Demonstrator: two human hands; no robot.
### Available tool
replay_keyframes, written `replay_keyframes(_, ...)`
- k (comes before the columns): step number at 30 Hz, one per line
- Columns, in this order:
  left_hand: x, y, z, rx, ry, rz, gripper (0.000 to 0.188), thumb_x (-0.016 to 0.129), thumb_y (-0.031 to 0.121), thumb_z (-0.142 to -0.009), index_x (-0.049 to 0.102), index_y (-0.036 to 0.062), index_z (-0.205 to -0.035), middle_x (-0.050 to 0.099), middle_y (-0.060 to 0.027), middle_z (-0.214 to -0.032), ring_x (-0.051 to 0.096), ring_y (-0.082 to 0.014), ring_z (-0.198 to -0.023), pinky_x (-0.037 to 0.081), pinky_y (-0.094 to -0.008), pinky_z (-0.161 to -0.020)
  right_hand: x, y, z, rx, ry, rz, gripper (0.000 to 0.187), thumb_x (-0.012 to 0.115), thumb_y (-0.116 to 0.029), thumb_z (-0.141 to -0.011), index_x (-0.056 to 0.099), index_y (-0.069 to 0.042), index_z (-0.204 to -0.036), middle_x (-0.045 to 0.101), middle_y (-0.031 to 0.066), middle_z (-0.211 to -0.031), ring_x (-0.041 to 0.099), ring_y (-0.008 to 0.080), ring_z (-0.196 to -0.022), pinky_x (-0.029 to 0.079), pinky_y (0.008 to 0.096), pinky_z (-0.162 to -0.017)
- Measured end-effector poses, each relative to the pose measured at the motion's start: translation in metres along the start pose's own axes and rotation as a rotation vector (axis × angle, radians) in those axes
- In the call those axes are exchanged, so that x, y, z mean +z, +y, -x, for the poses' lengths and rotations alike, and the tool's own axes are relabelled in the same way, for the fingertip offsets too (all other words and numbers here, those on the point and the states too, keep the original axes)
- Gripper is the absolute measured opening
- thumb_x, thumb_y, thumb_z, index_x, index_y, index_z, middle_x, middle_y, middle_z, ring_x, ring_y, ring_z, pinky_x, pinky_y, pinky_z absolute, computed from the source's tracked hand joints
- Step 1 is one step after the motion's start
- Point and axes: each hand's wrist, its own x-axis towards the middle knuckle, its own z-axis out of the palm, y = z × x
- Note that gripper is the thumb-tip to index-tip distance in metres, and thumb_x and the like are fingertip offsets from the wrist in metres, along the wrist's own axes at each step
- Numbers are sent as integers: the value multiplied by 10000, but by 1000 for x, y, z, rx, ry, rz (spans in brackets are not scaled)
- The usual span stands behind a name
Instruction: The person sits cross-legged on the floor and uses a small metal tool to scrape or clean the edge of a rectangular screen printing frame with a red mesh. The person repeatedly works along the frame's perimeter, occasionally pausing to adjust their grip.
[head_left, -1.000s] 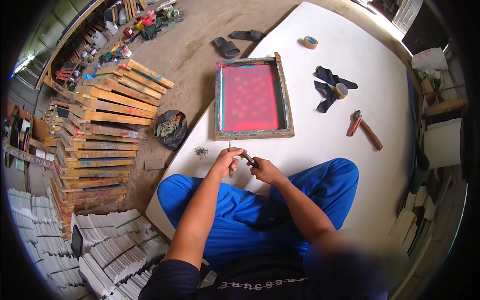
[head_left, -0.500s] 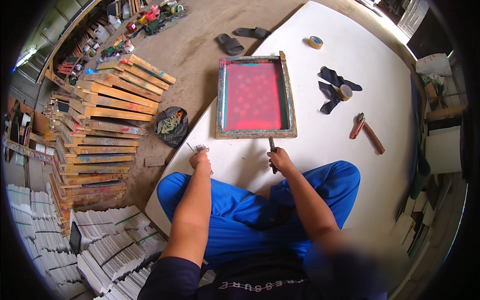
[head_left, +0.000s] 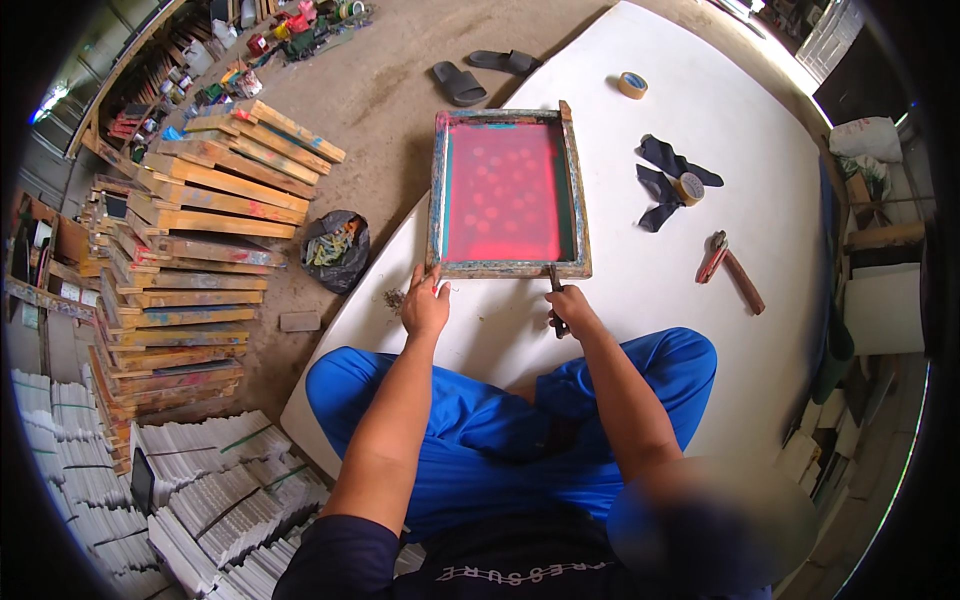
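Note:
A screen printing frame [head_left: 585, 200] with a pink mesh panel lies flat on the white board in front of me. At its near left corner, my left hand [head_left: 427, 308] reaches up with fingers apart, the tips touching the wooden edge. A tiny reddish spot shows by the thumb; I cannot tell what it is. My right hand [head_left: 572, 308] is closed round a slim dark tool [head_left: 557, 287], whose far end meets the frame's near edge right of the middle. Its exact kind is unclear. Small dark scraps [head_left: 393, 299] lie beside my left hand.
On the white board [head_left: 740, 100] to the right lie a tape roll [head_left: 632, 85], black cloth strips [head_left: 660, 155] with another roll [head_left: 690, 187], red-handled pliers [head_left: 712, 258] and a brown bar [head_left: 744, 280]. Leftward stand stacked wooden frames [head_left: 220, 220], a black bag [head_left: 337, 250] and paper stacks [head_left: 215, 490].
My left hand has moved up and right from beside the scraps to the frame's corner, and its fingers have opened. My right hand has brought the dark tool slightly forward and right.

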Motion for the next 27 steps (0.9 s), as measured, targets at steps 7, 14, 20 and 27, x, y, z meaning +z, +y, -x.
replay_keyframes(7,2,14,3,33,-99,-29,496,707,339,-909,626,294,-1396,411,-49,-1607,628,-280,-1240,540,-427,-965,-10,-2,-8,-3,0,106,265,574,-180,-888,586,84,-876,616,150,-714,615,248,-542,467,425,-422)
replay_keyframes(14,2,14,4,20,-109,12,508,718,323,-892,635,254,-1389,412,-75,-1604,628,-307,-1234,534,-440,-977,-3,-33,20,30,185,480,334,506,-199,-912,625,112,-922,686,225,-764,681,291,-577,537,432,-471)
replay_keyframes(20,-2,19,5,-13,-134,19,527,720,321,-888,624,253,-1401,403,-83,-1609,623,-313,-1240,529,-442,-987,15,-10,18,-116,342,623,377,506,-250,-935,654,83,-1033,693,351,-948,697,497,-886,560,556,-804)
replay_keyframes(27,-8,25,6,-26,-139,47,560,730,313,-873,611,246,-1416,386,-97,-1618,621,-308,-1245,517,-440,-1006,32,-17,32,-64,459,510,359,511,-283,-954,654,38,-1030,693,339,-960,673,505,-963,527,572,-881)
